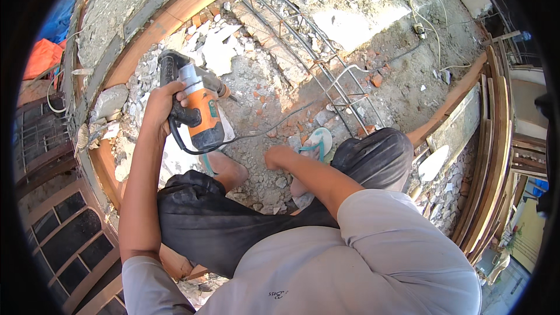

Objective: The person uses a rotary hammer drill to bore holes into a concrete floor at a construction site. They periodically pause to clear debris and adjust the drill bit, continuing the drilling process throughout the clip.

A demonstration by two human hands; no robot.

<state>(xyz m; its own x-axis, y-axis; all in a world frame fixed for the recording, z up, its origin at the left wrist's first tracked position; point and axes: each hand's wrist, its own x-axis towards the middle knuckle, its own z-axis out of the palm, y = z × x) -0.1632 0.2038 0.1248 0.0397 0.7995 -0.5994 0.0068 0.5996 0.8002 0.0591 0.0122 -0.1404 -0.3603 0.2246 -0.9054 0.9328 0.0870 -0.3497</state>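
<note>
My left hand (166,100) is wrapped around the handle of an orange and black rotary hammer drill (205,111). The drill is tilted over the rubble, its chuck and thin bit pointing away to the right. Its black cord (265,132) loops under the body and runs right across the ground. Low between my knees is my right hand (275,157), close to my sandalled foot. Its fingers are hidden underneath, so I cannot tell what they hold. A white flip-flop with a teal strap (318,144) shows just beyond it.
A long steel rebar cage (309,52) crosses the rubble ahead. Broken concrete (219,46) and brick pieces cover the ground. A wooden board (157,32) edges the left side. Stacked planks (496,151) stand at right. A metal grille (70,239) lies at lower left.
</note>
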